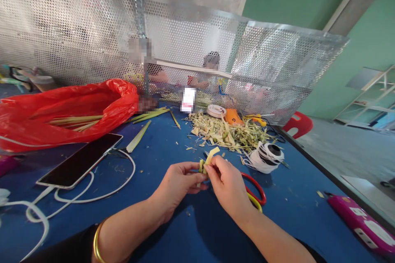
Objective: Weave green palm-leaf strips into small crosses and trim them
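Apparently mid-fold, the left hand and right hand, close together, both pinch a pale leaf strip between them over the table, its free end jutting up, so the next tuck seems to call for a firm left hold.

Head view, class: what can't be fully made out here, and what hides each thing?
All in the head view:
- Pale strip: partly hidden by the fingers of the left hand and right hand.
- Scissors: mostly covered by the right hand.
- Red bag: cut off by the left edge.
- Bright screen: pixelated, so unreadable.
- Purple device: cut off by the right edge.
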A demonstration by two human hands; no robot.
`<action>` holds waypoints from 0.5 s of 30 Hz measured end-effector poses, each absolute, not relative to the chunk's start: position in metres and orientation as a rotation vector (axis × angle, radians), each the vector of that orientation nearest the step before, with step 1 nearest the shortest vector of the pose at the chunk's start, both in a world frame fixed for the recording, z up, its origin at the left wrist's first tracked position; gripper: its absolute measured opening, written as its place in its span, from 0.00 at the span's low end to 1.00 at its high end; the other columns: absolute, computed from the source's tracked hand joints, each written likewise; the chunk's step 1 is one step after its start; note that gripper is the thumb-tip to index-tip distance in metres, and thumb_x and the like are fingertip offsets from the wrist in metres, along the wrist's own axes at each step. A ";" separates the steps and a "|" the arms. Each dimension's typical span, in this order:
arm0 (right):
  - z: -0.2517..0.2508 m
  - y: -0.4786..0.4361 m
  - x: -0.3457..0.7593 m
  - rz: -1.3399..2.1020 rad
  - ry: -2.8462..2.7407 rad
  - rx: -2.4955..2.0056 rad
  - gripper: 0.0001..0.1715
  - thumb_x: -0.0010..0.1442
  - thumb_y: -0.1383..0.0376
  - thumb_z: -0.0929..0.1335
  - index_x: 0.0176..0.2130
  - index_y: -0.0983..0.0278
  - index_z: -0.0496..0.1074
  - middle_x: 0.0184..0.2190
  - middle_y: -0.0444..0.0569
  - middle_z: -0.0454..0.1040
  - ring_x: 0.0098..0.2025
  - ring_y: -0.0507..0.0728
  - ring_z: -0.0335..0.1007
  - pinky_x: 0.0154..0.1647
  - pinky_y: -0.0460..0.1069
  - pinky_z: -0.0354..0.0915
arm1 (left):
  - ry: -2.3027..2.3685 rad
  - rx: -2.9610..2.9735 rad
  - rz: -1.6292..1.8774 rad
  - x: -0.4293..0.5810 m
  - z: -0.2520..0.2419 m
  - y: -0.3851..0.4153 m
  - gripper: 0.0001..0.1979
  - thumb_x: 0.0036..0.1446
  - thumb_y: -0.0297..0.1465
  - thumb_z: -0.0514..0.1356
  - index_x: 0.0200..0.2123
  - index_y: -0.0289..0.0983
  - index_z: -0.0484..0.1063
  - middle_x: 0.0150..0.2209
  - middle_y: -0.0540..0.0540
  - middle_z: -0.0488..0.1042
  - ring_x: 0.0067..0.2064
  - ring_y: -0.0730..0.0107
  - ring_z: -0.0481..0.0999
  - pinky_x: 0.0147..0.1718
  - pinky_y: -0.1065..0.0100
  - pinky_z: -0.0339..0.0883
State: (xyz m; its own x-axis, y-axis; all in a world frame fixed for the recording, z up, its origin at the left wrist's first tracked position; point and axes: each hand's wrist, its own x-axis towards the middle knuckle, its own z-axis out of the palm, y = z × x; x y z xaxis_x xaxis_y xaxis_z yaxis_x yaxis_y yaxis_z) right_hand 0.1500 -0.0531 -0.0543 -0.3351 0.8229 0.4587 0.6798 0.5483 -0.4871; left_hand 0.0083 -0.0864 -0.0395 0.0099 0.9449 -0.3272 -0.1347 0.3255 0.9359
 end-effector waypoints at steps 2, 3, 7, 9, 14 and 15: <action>-0.053 -0.052 0.151 0.295 -2.090 -1.211 0.10 0.62 0.65 0.63 0.28 0.62 0.65 0.24 0.44 0.71 0.28 0.54 0.65 0.29 0.47 0.57 | 1.265 0.808 1.054 0.008 -0.038 -0.087 0.17 0.41 0.33 0.68 0.38 0.34 0.77 0.30 0.45 0.79 0.30 0.68 0.78 0.31 0.71 0.66; -0.052 -0.051 0.151 0.296 -2.096 -1.193 0.10 0.61 0.64 0.63 0.28 0.62 0.66 0.25 0.44 0.72 0.29 0.54 0.66 0.31 0.47 0.58 | 1.267 0.782 1.069 0.008 -0.037 -0.086 0.19 0.40 0.33 0.68 0.39 0.34 0.77 0.30 0.44 0.79 0.30 0.68 0.78 0.31 0.71 0.66; -0.044 -0.049 0.157 0.087 -2.209 -0.997 0.03 0.60 0.65 0.67 0.33 0.61 0.70 0.31 0.45 0.74 0.35 0.55 0.69 0.48 0.53 0.57 | 1.257 0.692 1.142 0.003 -0.038 -0.083 0.20 0.40 0.33 0.69 0.40 0.33 0.77 0.31 0.42 0.80 0.28 0.70 0.78 0.28 0.73 0.67; -0.040 -0.050 0.159 -0.139 -2.268 -0.915 0.06 0.61 0.68 0.65 0.34 0.60 0.72 0.32 0.45 0.74 0.35 0.54 0.69 0.56 0.57 0.50 | 1.248 0.656 1.170 0.001 -0.040 -0.081 0.20 0.40 0.32 0.69 0.40 0.33 0.77 0.31 0.42 0.80 0.27 0.70 0.78 0.27 0.73 0.67; -0.038 -0.057 0.162 -0.554 -2.388 -0.784 0.14 0.61 0.74 0.61 0.37 0.61 0.73 0.33 0.47 0.75 0.38 0.56 0.67 0.56 0.58 0.48 | 1.194 0.585 1.174 0.000 -0.042 -0.081 0.19 0.41 0.32 0.69 0.39 0.32 0.76 0.29 0.42 0.79 0.28 0.68 0.78 0.28 0.72 0.69; -0.038 -0.059 0.161 -0.568 -2.419 -0.769 0.14 0.61 0.74 0.61 0.36 0.61 0.73 0.31 0.48 0.74 0.36 0.56 0.66 0.53 0.57 0.51 | 1.186 0.567 1.178 0.000 -0.042 -0.081 0.18 0.41 0.31 0.69 0.38 0.32 0.77 0.28 0.43 0.79 0.28 0.69 0.78 0.28 0.72 0.69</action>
